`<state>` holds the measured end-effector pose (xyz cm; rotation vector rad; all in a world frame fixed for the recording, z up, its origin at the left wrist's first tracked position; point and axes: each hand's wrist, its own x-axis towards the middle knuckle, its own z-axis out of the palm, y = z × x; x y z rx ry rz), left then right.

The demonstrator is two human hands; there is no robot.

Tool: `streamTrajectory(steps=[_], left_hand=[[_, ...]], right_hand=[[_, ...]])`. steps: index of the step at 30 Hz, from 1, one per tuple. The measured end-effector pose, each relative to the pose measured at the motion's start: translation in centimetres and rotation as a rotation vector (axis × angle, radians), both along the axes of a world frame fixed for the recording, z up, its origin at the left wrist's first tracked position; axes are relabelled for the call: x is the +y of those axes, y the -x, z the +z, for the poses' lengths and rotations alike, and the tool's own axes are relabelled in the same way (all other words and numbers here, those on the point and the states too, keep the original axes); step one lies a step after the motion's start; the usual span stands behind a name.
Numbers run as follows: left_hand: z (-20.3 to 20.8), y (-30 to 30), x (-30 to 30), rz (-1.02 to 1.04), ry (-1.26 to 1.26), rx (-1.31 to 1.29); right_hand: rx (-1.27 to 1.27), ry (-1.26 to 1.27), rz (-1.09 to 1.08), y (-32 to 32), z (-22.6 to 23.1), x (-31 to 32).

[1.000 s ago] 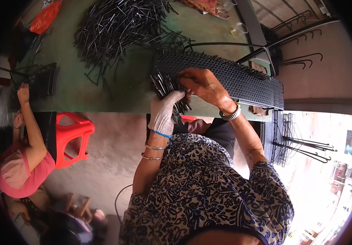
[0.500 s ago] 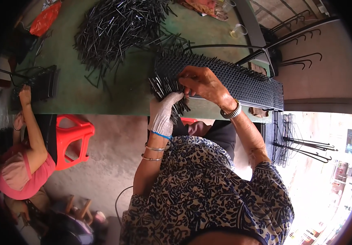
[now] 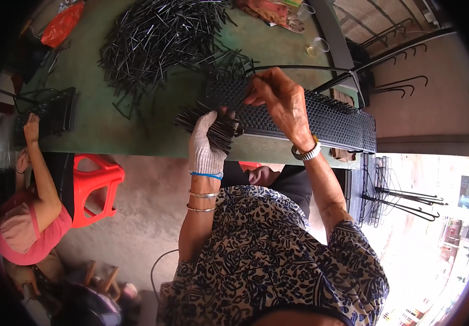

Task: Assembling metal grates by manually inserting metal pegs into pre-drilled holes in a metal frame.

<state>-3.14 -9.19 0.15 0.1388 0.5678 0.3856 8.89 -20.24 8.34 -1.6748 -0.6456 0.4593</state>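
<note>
My left hand [image 3: 204, 145], in a white knit glove with a blue cuff, is closed around a bundle of thin black rods [image 3: 219, 130]. Its thumb lies along the top of the bundle. My right hand [image 3: 279, 100], bare and with a watch at the wrist, is just above the left part of a black perforated rack [image 3: 299, 118]. Its thumb and forefinger are pinched together; what they hold, if anything, is too small to make out. Rods stand in the rack's far rows, while many near holes show no rods.
A large heap of black rods [image 3: 153, 41] lies on the green table [image 3: 90, 125]. Clear plastic cups [image 3: 318, 46] stand at the far right. Left of me, a person in pink [image 3: 38, 217] works at another rack [image 3: 60, 111], beside a red stool [image 3: 97, 187].
My right hand has moved up and away from the bundle, over the rack. My left hand has shifted slightly left with the bundle, tilting it flatter.
</note>
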Motion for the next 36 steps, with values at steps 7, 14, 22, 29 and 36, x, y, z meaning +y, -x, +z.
streamTrajectory(steps=[7, 14, 22, 29, 36], left_hand=[[1.6, 0.7, -0.6, -0.055, -0.013, -0.114], [0.6, 1.3, -1.0, -0.164, 0.056, -0.201], [0.7, 1.8, -1.1, -0.161, 0.06, -0.147], [0.7, 2.2, -1.1, -0.23, -0.014, -0.147], [0.9, 2.0, -1.3, -0.24, -0.041, -0.076]], right_hand=[[-0.381, -0.029, -0.202, -2.3, -4.4, 3.4], [-0.605, 0.032, -0.161, -3.0, -6.2, 4.2], [-0.655, 0.075, -0.032, -3.7, -4.4, 3.9], [-0.678, 0.049, 0.017, -4.7, -4.2, 4.1], [-0.788, 0.05, 0.125, -5.4, -4.0, 3.6]])
